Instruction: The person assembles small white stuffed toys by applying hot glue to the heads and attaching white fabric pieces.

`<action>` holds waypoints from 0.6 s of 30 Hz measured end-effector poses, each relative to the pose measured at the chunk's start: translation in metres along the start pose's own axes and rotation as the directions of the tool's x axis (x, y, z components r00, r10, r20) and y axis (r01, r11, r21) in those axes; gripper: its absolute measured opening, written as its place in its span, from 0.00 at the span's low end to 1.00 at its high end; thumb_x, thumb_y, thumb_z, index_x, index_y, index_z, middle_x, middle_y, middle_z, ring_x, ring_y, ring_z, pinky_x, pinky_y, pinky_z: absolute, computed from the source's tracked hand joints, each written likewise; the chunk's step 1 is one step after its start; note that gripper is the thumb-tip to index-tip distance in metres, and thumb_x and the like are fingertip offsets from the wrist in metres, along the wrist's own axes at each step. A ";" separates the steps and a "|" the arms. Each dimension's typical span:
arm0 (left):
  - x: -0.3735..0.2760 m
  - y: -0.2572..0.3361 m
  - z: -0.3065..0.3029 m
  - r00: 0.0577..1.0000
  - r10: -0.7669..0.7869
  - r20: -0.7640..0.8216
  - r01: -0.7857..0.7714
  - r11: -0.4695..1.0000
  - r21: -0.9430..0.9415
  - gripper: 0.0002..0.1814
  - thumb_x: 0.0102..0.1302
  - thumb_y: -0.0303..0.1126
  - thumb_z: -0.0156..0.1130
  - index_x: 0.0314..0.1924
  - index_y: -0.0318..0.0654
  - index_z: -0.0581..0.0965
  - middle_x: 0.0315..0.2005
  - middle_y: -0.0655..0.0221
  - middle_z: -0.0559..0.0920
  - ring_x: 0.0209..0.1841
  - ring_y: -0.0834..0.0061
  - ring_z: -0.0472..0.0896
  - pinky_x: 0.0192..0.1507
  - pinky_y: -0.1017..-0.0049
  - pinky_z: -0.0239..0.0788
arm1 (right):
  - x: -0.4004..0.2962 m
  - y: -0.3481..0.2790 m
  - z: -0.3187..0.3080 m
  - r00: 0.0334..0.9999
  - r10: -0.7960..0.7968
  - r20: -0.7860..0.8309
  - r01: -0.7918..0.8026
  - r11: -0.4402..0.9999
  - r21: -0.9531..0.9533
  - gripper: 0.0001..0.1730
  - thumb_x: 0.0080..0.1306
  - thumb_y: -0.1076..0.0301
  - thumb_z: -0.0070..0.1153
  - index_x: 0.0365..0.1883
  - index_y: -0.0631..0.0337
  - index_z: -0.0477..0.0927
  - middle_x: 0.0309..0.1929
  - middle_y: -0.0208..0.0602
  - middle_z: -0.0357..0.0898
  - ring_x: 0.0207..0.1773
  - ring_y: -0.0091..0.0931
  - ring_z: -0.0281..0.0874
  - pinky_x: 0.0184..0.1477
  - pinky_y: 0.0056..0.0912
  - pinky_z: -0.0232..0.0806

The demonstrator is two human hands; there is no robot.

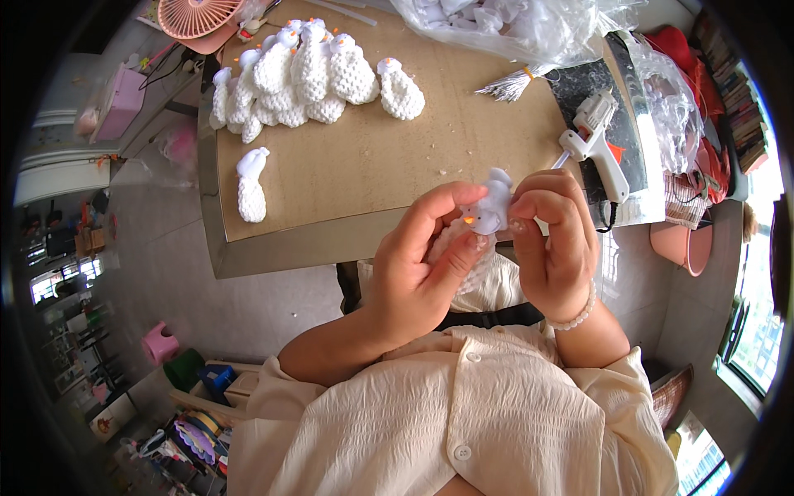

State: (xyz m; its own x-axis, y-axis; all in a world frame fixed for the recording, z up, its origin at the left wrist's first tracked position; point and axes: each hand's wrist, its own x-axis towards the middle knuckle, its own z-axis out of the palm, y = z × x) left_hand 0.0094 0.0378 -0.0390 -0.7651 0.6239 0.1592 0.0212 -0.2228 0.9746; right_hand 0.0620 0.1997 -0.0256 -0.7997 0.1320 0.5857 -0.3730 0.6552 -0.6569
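Note:
Over the table's front edge, my left hand grips a small white figure with a smooth head, an orange nose and a knitted body. The left thumb and index finger press on its head, and the palm covers much of the knitted part. My right hand pinches at the right side of the head; what lies between those fingertips is too hidden to tell. Similar white knitted figures are heaped at the back left of the table. One figure lies right of the heap, another near the front left.
A white hot glue gun rests on a black panel at the table's right side. Behind it are a bundle of thin white wires and a clear plastic bag of white pieces. A pink fan stands at the far left corner.

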 end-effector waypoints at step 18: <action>-0.002 -0.003 0.004 0.988 0.142 -0.055 -0.120 0.949 0.291 0.16 0.64 0.21 0.63 0.52 0.29 0.74 0.43 0.58 0.81 0.42 0.68 0.82 0.43 0.74 0.73 | 0.000 0.002 -0.003 0.998 0.033 0.055 -0.034 0.999 0.007 0.11 0.55 0.81 0.59 0.34 0.64 0.72 0.30 0.39 0.72 0.31 0.35 0.69 0.35 0.33 0.60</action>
State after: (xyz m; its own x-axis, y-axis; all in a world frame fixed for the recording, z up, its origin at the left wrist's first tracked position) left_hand 0.0138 0.0402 -0.0419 -0.7887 0.5435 0.2874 0.2997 -0.0684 0.9516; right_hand 0.0630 0.2031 -0.0258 -0.8366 0.1122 0.5362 -0.3490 0.6453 -0.6795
